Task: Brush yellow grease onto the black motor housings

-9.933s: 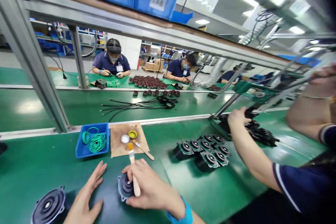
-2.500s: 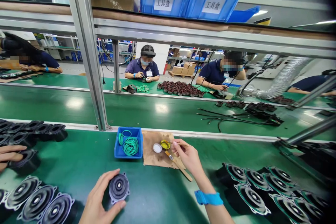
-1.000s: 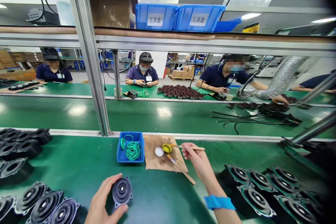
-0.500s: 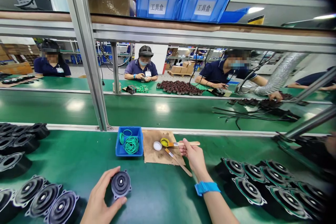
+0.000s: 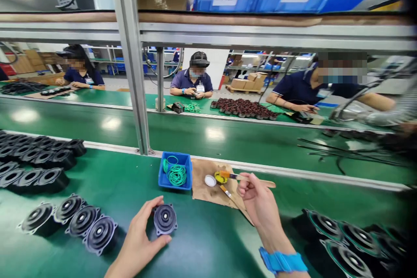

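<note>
My left hand (image 5: 143, 236) curls around a round black housing (image 5: 165, 218) with ringed steps, a light centre and small lugs on its rim. Thumb and fingertips grip its edges as it stands on the green bench. In my right hand (image 5: 259, 197) is a small flat brush (image 5: 243, 177) with a wooden handle, pinched between thumb and fingers. Its bristles are over the rim of a small pot of yellow paste (image 5: 221, 177); whether they touch the paste I cannot tell. Beside the pot lie a white lid (image 5: 210, 180) and a second brush (image 5: 228, 193) on stained cardboard (image 5: 202, 191).
A blue bin (image 5: 164, 186) holds green rubber rings (image 5: 177, 176). Ringed housings (image 5: 100, 232) stand at left, with open-centred ones (image 5: 52, 176) behind. Housings with green rings (image 5: 348, 256) stand at right. A metal post (image 5: 132, 61) rises behind the bench; co-workers sit across.
The view has swung left, so the bench things appear farther right. The brush in my right hand is tilted more, its bristles slightly higher over the pot. My left hand keeps the housing.
</note>
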The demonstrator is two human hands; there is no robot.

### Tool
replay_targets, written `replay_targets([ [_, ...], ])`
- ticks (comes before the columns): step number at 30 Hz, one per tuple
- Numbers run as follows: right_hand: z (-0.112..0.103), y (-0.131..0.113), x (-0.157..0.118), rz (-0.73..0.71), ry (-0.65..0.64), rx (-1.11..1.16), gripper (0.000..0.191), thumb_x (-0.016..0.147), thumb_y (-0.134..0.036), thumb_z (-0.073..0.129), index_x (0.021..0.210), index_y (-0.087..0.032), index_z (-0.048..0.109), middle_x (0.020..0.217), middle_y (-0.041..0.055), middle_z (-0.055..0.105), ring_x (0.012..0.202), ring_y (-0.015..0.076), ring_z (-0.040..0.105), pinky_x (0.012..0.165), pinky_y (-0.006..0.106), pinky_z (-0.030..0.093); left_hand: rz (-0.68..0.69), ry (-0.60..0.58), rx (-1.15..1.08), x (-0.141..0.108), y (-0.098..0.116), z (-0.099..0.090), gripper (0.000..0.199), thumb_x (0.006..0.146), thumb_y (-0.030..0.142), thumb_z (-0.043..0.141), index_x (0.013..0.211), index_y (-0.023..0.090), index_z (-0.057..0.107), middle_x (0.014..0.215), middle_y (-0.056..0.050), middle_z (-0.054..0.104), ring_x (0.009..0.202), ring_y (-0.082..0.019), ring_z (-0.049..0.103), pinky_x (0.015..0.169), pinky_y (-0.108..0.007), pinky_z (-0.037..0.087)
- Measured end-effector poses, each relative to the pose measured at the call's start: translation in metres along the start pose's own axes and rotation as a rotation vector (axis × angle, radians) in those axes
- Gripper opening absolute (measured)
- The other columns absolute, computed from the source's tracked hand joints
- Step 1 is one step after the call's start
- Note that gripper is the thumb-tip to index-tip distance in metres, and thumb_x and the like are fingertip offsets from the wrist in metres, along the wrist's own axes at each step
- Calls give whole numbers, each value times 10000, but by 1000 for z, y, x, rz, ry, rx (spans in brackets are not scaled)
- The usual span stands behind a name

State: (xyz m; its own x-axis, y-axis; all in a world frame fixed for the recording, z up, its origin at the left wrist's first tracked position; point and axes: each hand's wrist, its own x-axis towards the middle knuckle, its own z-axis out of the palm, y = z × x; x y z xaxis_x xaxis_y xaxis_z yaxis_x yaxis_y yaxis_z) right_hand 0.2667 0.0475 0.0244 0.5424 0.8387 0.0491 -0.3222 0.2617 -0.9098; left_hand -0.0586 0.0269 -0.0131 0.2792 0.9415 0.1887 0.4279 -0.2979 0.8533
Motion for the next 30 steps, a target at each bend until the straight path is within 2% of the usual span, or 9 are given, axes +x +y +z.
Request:
replay_targets([
  [4,29,4,-38,164,-221,20,443,661,-568,852,781,-169,703,557,-19,569,494,93,495,471,203,416,-137,-18,-40,0,6,0,782,608,108,796,1331,217,520,1293,-116,653,1178,-282,618,1064,-442,454],
  [9,50,20,-76,303,-498,-51,445,763,-601,776,759,-180,633,565,-26,552,511,89,478,493,197,391,-153,-62,-18,1,12,-2,544,612,162,844,1092,215,591,1142,-76,701,1070,-279,645,968,-402,488],
  [13,51,28,-81,264,-546,-116,445,797,-612,732,756,-186,612,563,-32,525,522,102,472,499,209,401,-116,-61,-24,1,15,-2,524,632,153,830,1090,223,585,1122,-59,707,1051,-264,656,948,-384,501],
  [17,47,30,-76,215,-442,-35,381,807,-568,729,780,-206,612,565,-31,536,500,116,481,466,217,415,-111,-42,-18,1,10,-2,571,640,179,824,1164,222,602,1193,-89,702,1106,-288,652,991,-425,498],
  [19,45,30,-71,111,-371,-6,317,838,-533,706,848,-225,628,633,-11,605,535,138,542,472,227,449,-111,-29,-24,1,7,-1,603,633,200,830,1196,224,614,1222,-100,698,1122,-299,649,1004,-435,496],
  [21,46,32,-62,-83,-352,-105,239,924,-479,616,937,-241,641,755,22,675,632,169,626,530,253,508,-118,-31,-37,0,4,1,613,616,211,848,1190,223,634,1209,-96,705,1104,-297,657,989,-419,507],
  [24,55,38,-42,-489,-464,-543,245,1042,-332,405,1049,-238,631,922,63,712,817,196,687,697,298,558,-137,-89,-63,-1,-1,6,697,540,214,908,1186,227,648,1174,-78,716,1077,-294,665,973,-388,516],
  [26,68,44,-23,-688,-566,-784,244,1043,-283,388,1050,-234,627,961,71,707,879,210,681,764,319,547,-135,-143,-77,-2,-5,10,794,488,220,941,1221,235,635,1196,-79,707,1084,-297,662,988,-384,510],
  [30,102,63,9,-823,-690,-967,101,953,-222,568,864,-227,616,876,60,687,839,238,636,748,348,496,-101,-196,-90,-3,-13,13,886,455,198,951,1270,233,605,1279,-105,665,1130,-305,640,1021,-388,492],
])
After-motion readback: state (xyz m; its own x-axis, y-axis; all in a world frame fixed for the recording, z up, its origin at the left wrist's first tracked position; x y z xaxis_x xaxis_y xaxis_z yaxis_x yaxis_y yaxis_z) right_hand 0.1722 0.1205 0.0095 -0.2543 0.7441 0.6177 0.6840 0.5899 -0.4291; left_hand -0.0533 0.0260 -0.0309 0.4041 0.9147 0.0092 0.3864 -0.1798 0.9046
